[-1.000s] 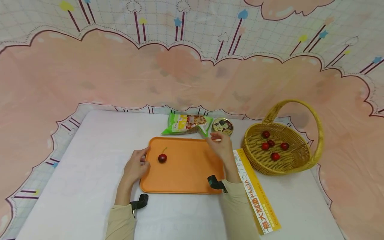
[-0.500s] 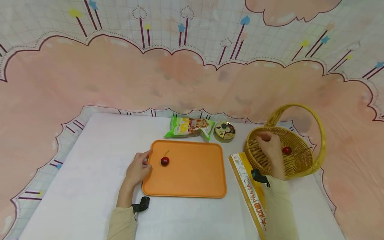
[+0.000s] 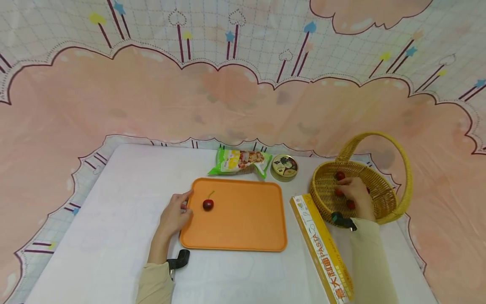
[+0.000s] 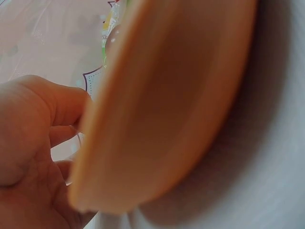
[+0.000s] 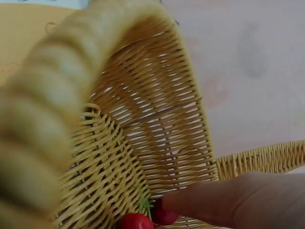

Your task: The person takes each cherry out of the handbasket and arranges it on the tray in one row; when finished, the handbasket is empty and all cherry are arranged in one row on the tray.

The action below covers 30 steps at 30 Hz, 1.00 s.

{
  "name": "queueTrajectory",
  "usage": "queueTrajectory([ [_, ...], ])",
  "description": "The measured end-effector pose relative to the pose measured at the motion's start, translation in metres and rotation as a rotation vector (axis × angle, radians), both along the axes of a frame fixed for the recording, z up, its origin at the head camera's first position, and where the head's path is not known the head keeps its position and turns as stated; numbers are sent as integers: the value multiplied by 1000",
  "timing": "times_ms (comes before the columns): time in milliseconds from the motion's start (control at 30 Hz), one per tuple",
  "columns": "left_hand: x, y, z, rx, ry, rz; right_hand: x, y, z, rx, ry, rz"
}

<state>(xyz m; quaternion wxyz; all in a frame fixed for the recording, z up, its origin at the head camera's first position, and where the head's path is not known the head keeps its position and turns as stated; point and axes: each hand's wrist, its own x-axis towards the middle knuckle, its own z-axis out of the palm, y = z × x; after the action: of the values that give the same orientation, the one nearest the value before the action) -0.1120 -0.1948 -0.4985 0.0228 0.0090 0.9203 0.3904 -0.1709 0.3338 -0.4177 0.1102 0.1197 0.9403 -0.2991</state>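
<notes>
Orange tray [image 3: 243, 226] lies flat just below the centre of the head view, on a white worktop [image 3: 95, 228]. One dark red cherry [image 3: 208, 205] sits in its upper left part, green stem pointing up. At the tray's left edge the left hand [image 3: 175, 214] has its index finger and thumb against the rim; the left wrist view shows that hand at the left of the frame beside the blurred tray side, and I cannot tell whether it grips the rim or only rests there. Woven and yellow, the basket [image 3: 320, 204] stands at the right of the head view, its handle [image 3: 405, 181] arching over it. The right hand [image 3: 354, 191] reaches down inside, fingers among the red cherries [image 3: 340, 175] there. In the right wrist view, a finger comes in from the lower right and touches a darker cherry [image 5: 167, 215]; a brighter one [image 5: 136, 221] lies just beside it, next to a green stem [image 5: 146, 206]. The thumb is hidden, so I cannot tell whether the right hand pinches the fruit. A pasta box [image 3: 322, 249] slants between tray and right sleeve [image 3: 373, 261], its upper end just beside the basket. Above the tray are a green bag [image 3: 240, 161] and, to its right, a round tin [image 3: 284, 167].
</notes>
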Motion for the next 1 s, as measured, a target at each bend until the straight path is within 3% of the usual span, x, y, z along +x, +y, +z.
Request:
queueTrajectory([
  [567,2,1,3,0,1,-1,-3,8,-6,-197,-171,-7],
  [800,0,0,1,1,1,2,1,2,-2,-165,-164,15],
  [1000,1,0,1,0,13,-4,4,-13,14,-295,-122,-46],
])
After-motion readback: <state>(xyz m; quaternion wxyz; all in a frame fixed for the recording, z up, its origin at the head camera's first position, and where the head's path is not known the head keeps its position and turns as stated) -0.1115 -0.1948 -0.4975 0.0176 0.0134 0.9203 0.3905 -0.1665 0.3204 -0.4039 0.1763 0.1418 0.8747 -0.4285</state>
